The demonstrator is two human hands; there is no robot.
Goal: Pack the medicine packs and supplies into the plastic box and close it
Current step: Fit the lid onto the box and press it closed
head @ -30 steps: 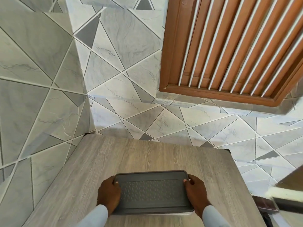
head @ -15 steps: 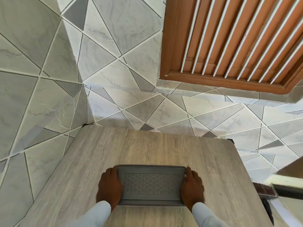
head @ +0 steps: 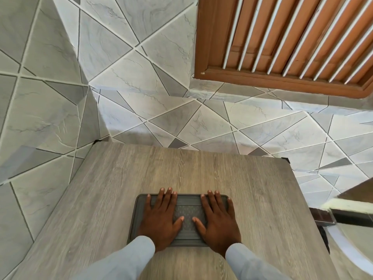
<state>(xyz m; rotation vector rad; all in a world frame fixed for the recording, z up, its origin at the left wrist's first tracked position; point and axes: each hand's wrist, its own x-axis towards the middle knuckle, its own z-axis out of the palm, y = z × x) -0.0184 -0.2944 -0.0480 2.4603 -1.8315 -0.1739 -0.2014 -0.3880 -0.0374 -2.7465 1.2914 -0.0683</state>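
Observation:
A flat grey plastic box (head: 187, 213) with a textured lid lies shut on the wooden table (head: 181, 170), near its front edge. My left hand (head: 159, 219) rests palm down on the left half of the lid, fingers spread. My right hand (head: 219, 219) lies flat on the right half in the same way. Neither hand grips anything. No medicine packs or supplies are in sight; the box's inside is hidden by the lid.
The table stands in a corner of grey tiled walls (head: 50, 87). A brown slatted wooden window frame (head: 282, 47) hangs above right. Past the table's right edge are a dark object (head: 323, 217) and a pale curved surface (head: 353, 249).
Both hands have moved from gripping the box's left and right ends to lying flat on top of the lid. The view has tilted slightly downward.

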